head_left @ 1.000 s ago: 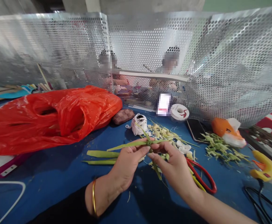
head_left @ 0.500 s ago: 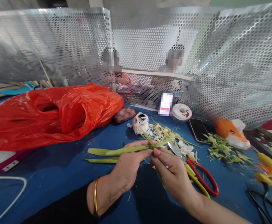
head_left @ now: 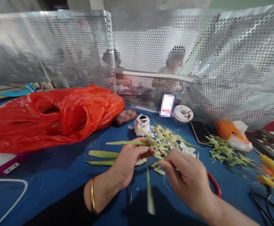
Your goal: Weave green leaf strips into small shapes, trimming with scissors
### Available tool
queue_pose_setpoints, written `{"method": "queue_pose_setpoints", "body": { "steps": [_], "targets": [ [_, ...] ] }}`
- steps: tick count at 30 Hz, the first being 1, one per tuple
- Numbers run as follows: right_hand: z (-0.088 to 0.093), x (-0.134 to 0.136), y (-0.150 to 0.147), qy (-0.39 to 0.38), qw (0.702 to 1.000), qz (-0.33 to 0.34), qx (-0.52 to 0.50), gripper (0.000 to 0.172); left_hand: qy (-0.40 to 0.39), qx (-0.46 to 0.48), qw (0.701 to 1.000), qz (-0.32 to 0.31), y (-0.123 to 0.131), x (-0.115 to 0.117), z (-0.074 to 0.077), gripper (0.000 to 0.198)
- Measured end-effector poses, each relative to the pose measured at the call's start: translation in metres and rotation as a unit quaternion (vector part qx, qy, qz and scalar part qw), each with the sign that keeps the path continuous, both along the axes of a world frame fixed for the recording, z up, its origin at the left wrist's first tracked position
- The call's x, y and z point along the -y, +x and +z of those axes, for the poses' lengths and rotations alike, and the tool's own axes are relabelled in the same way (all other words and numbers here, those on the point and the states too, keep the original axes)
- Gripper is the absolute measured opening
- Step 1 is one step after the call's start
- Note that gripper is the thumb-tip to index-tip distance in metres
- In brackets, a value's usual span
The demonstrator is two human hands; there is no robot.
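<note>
My left hand [head_left: 129, 160] pinches a knot of crossed green leaf strips [head_left: 149, 142] between thumb and fingers. One strip points left over the fingers, one points right, and a longer one hangs down toward me. My right hand [head_left: 186, 175] is apart from the knot, to its right, fingers curled over the scissors. Anything inside those fingers is hidden. Of the scissors [head_left: 214, 184], part of a red handle and a bit of blade show around the hand. Two loose leaf strips [head_left: 101, 153] lie left of my left hand.
Leaf scraps [head_left: 165, 135] lie beyond my hands, beside white string [head_left: 142, 125]. A red plastic bag [head_left: 99, 106] fills the left. Rightward are a dark phone [head_left: 200, 131], an orange-and-white packet [head_left: 233, 135] and a yellow glue gun [head_left: 271, 172]. Perforated metal screens [head_left: 146, 40] stand behind; two people sit beyond.
My right hand has let go of the leaf knot and moved right, over the scissors. My left hand still holds the knot, and one strip now dangles downward.
</note>
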State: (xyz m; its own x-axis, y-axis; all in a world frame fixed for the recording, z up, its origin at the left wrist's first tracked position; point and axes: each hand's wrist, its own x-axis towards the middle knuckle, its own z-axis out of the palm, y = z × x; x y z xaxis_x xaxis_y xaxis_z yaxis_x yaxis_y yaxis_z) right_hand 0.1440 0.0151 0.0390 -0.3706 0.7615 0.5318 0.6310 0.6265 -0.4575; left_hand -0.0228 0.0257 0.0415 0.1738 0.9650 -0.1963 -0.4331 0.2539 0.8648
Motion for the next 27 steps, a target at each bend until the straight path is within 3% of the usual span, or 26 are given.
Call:
{"method": "queue_pose_setpoints", "body": {
  "steps": [1,3,7,9,18,27],
  "targets": [
    [0.004,-0.001,0.003,0.05,0.998,-0.03,0.006,0.026,0.007,-0.011,1.0,-0.003,0.0,0.0,0.001,0.019],
    [0.008,-0.006,0.006,0.046,0.998,-0.052,0.004,0.018,0.022,-0.036,0.999,-0.014,0.0,-0.001,0.002,0.02],
    [0.002,-0.016,0.002,-0.184,0.982,0.03,-0.039,0.025,0.051,-0.096,0.994,-0.023,0.003,0.0,-0.003,0.017],
    [-0.002,-0.017,0.0,-0.222,0.972,0.046,-0.056,0.032,0.052,-0.119,0.991,-0.026,0.004,0.0,-0.005,0.018],
    [0.006,-0.008,0.003,-0.166,0.985,0.027,-0.025,0.027,0.036,-0.154,0.985,-0.066,-0.001,-0.001,0.0,0.029],
    [0.007,-0.007,0.004,-0.152,0.988,0.029,-0.027,0.028,0.009,-0.147,0.985,-0.087,-0.007,-0.003,0.002,0.024]
  ]
}}
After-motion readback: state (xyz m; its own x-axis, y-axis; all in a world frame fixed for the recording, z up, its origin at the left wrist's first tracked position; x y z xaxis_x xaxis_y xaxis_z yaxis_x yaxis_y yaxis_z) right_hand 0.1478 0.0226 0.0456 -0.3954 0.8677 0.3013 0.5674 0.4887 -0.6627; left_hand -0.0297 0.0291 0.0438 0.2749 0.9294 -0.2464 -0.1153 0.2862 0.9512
